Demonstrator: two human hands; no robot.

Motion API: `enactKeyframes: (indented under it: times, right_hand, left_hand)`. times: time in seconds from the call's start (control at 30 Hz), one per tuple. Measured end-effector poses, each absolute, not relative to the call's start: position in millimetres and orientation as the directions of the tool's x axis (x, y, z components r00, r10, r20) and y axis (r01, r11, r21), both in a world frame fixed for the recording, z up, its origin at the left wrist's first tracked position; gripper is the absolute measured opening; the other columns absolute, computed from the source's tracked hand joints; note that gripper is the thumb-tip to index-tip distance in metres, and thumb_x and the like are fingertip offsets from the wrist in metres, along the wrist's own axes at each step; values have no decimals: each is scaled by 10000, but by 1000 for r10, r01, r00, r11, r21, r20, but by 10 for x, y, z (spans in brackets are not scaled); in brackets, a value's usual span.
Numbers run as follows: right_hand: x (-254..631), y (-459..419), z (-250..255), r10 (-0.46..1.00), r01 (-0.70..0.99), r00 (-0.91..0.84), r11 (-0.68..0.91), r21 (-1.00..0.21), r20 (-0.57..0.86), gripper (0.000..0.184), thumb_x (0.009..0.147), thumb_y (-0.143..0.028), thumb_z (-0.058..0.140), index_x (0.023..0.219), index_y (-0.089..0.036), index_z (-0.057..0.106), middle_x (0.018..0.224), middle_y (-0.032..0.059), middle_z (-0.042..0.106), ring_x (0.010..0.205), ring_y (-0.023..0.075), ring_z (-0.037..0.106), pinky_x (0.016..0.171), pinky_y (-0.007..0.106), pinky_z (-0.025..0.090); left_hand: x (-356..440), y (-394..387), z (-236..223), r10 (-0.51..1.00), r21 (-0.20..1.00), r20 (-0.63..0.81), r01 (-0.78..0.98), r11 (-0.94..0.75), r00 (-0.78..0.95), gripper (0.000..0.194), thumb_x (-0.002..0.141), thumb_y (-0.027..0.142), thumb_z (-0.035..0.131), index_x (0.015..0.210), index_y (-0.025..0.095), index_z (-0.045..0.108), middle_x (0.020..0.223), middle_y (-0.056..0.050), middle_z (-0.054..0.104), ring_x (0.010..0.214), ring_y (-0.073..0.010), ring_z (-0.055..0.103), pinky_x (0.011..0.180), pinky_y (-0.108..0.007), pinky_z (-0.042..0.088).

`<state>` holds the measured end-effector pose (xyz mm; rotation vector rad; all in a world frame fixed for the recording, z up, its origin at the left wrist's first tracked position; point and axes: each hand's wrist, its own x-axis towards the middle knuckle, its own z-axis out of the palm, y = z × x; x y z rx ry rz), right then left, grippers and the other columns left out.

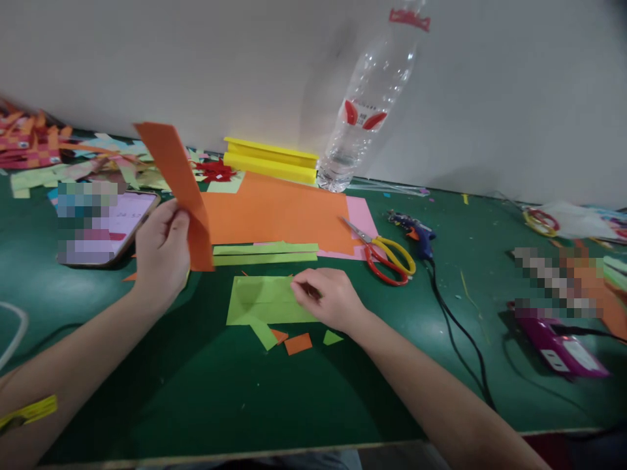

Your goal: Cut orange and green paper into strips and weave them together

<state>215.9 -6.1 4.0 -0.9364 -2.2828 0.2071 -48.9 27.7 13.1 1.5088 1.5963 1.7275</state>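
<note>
My left hand (164, 245) grips a folded strip of orange paper (183, 183), which stands up at a tilt above the table. Over the right end of a light green paper rectangle (264, 300), my right hand (333, 297) is closed with curled fingers; what they hold, if anything, is hidden. Two thin green strips (264, 254) lie just behind the rectangle. In front of it are a small orange scrap (298, 344) and a green triangle (332, 337). Scissors (379, 254) with red and yellow handles rest partly on a large orange sheet (279, 215).
A tall clear bottle (365, 98) stands by the wall, beside folded yellow paper (272, 160). On the left lie a phone (127, 219) and piled paper scraps (93, 160). A glue gun (416, 232) with a black cord and a purple device (563, 346) are on the right.
</note>
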Motion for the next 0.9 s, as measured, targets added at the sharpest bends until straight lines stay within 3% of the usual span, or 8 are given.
enactKeyframes:
  times: [0.07,0.13,0.27,0.33,0.47,0.6,0.73,0.9]
  right_hand:
    - [2231,-43,149,576,601,-553,776,-190,602,188,876,-204,502,726,-207,615,542,-22,620,495,112,534,523,257,392]
    - [2338,-30,317,567,670,-508,733,-116,648,156,876,-208,519,772,-216,635,573,-11,641,511,125,550,546,273,411]
    - [2628,6,624,688,850,-205,478,-222,696,194,916,-287,471,810,-232,625,630,5,664,532,140,578,560,276,441]
    - [2806,50,666,739,916,-171,363,-170,652,215,912,-314,462,813,-223,631,683,30,681,590,161,608,571,283,441]
    - [3176,183,505,851,988,-134,157,-3,508,203,870,-319,493,889,-193,650,843,95,700,794,251,631,673,349,466]
    - [3411,286,192,920,992,-51,92,-88,389,295,857,-353,503,1039,-157,626,1011,152,674,951,313,597,803,435,479]
    - [3474,314,-35,922,978,-124,175,-110,367,321,872,-311,459,1101,-132,597,1074,172,633,1043,320,566,885,449,458]
    - [3533,324,-81,929,988,-76,118,-96,362,382,864,-395,488,1105,-120,602,1004,177,628,956,328,586,844,462,476]
  left_hand:
    - [-526,250,228,773,767,547,564,-306,-323,242,878,173,430,950,165,661,882,-16,639,824,-154,562,744,-236,423]
    - [-548,222,297,793,690,572,646,-325,-211,257,871,177,426,956,150,667,883,-17,644,823,-156,568,752,-232,422]
    - [-553,196,272,829,519,550,736,-435,102,285,862,219,442,1003,157,681,859,-36,662,726,-164,583,655,-238,429]
    - [-537,194,197,818,406,524,773,-487,240,321,868,236,421,1050,186,681,834,-40,669,663,-173,583,597,-253,420]
    - [-482,187,64,800,179,393,815,-551,454,362,884,222,369,1062,206,684,919,-77,701,768,-237,633,629,-313,445]
    - [-408,159,41,715,18,421,783,-621,558,369,916,207,356,1145,169,642,1106,-138,669,997,-304,608,870,-459,425]
    - [-342,131,28,702,48,412,756,-653,580,346,955,239,361,1204,160,589,1154,-122,648,1039,-279,591,912,-437,419]
    - [-327,148,-32,686,129,345,691,-711,641,337,978,264,352,1216,158,567,1211,-114,623,1104,-257,561,950,-423,408]
